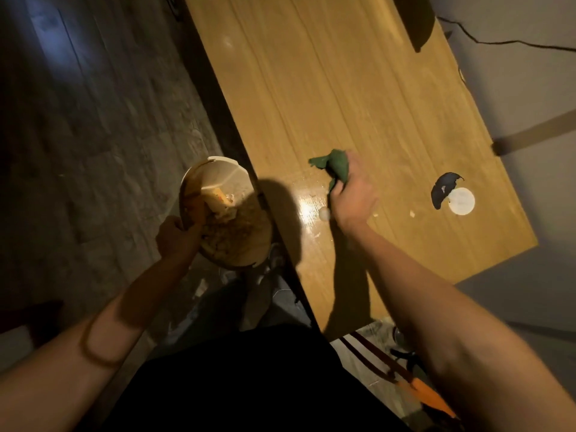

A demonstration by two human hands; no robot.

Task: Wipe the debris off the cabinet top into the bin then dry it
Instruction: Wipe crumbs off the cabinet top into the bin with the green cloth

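My right hand [353, 198] grips a crumpled green cloth [333, 169] on the wooden cabinet top [343, 88]. A wet shiny patch [307, 202] and a small pale crumb [324, 214] lie just left of that hand. More pale bits [412, 214] lie to its right. My left hand [176, 238] holds the rim of a round pale bin [218, 179], held beside the cabinet's left edge. The bin holds scraps and crumbs.
A dark curved scrap [444, 190] and a white disc [462, 201] sit near the cabinet's right edge. A dark object [416, 20] stands at the far end, with a cable [498, 42] running off right. Tiled floor [93, 151] lies left; cluttered items lie by my feet.
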